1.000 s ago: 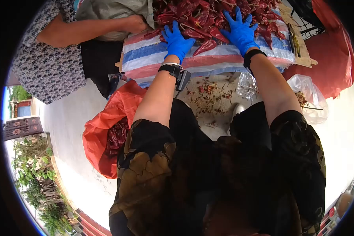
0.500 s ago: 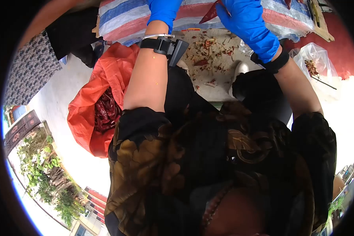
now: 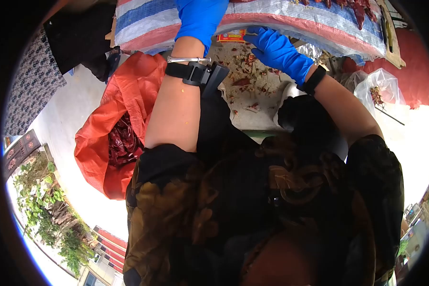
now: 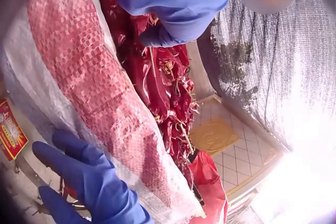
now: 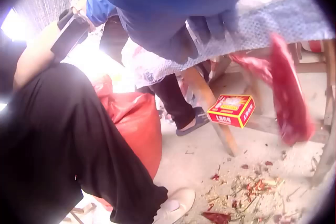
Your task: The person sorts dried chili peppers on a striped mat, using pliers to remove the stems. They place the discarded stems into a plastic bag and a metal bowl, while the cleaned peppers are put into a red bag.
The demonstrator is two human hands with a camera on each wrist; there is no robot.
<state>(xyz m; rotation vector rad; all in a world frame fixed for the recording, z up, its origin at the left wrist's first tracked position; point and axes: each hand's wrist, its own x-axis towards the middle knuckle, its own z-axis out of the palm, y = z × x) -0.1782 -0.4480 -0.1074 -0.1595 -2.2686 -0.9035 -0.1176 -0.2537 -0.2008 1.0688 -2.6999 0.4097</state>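
In the head view my gloved left hand (image 3: 201, 18) reaches over the table at the top edge, fingers cut off. The left wrist view shows this hand on a heap of dried red chili peppers (image 4: 157, 82), thumb and forefinger apart. My gloved right hand (image 3: 279, 53) is just off the table's front edge. Its fingers are spread in the left wrist view. Below it in the right wrist view, blurred red chili peppers (image 5: 289, 98) appear in the air. A striped woven sheet (image 3: 148, 26) covers the table.
A red sack (image 3: 93, 152) of dried chilies stands at the left. A red and yellow box (image 5: 231, 109) shows below the table edge. Stems and scraps (image 3: 248, 78) litter the ground. At the right is a clear plastic bag (image 3: 379, 86). Another person's patterned clothing (image 3: 28, 88) appears at left.
Both hands were spread on the chili heap. The right hand drew back with a chili pepper, then moved off the front edge and let go. The head view tilted down.
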